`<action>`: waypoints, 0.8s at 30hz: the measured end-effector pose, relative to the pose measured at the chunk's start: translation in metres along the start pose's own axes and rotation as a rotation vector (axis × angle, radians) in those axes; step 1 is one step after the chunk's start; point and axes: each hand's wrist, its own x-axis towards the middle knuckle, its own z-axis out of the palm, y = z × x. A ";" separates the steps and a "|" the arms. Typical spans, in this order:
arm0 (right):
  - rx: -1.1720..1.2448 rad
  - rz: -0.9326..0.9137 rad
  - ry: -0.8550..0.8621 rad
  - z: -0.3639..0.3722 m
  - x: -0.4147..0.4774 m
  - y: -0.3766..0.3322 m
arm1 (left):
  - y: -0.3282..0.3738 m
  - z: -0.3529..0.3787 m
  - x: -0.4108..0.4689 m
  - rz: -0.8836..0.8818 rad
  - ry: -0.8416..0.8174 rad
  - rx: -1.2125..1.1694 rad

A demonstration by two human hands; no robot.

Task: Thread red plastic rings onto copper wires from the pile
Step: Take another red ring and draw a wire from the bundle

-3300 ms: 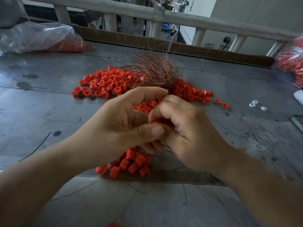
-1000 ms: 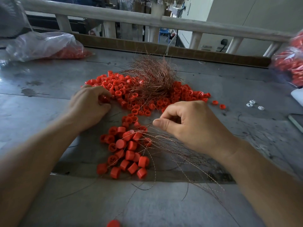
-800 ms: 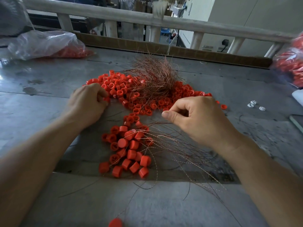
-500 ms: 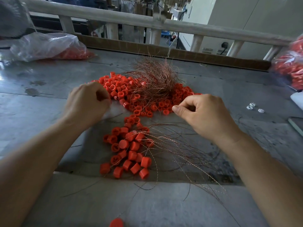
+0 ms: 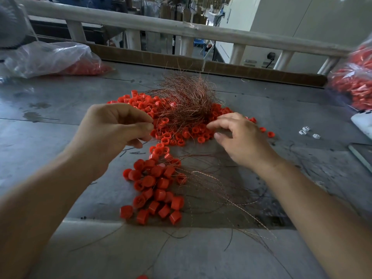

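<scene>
Loose red plastic rings [image 5: 175, 135] lie in a pile at mid-table, with a tangle of thin copper wires [image 5: 187, 99] on top of it. My left hand [image 5: 112, 135] hovers at the pile's left edge, thumb and forefinger pinched together on what looks like a single copper wire. My right hand [image 5: 241, 141] reaches over the pile's right side with fingers loosely spread and thumb apart, holding nothing. Nearer to me sits a cluster of rings threaded on wires [image 5: 157, 188], their copper tails [image 5: 221, 190] trailing right.
A clear bag of red rings [image 5: 50, 59] lies at the far left, and another bag [image 5: 354, 81] at the far right. Small white parts [image 5: 306, 131] sit right of the pile. A railing [image 5: 181, 29] borders the metal table's [image 5: 60, 109] far side. One stray ring [image 5: 142, 277] lies near me.
The right hand let go of the threaded wires and moved forward onto the ring pile, fingers opening. The left hand lifted off the ring pile and moved right, fingertips pinched.
</scene>
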 end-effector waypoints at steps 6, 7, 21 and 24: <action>0.036 -0.027 -0.070 0.012 0.003 -0.006 | 0.000 0.000 -0.001 0.034 0.002 0.001; 0.033 -0.046 -0.071 0.013 0.003 -0.007 | 0.000 0.000 -0.001 0.036 -0.003 0.005; 0.066 -0.109 0.297 0.005 -0.001 -0.011 | 0.002 0.001 -0.004 0.064 -0.047 0.016; 0.055 -0.091 0.292 0.004 0.000 -0.009 | 0.003 0.002 -0.005 0.081 -0.064 0.025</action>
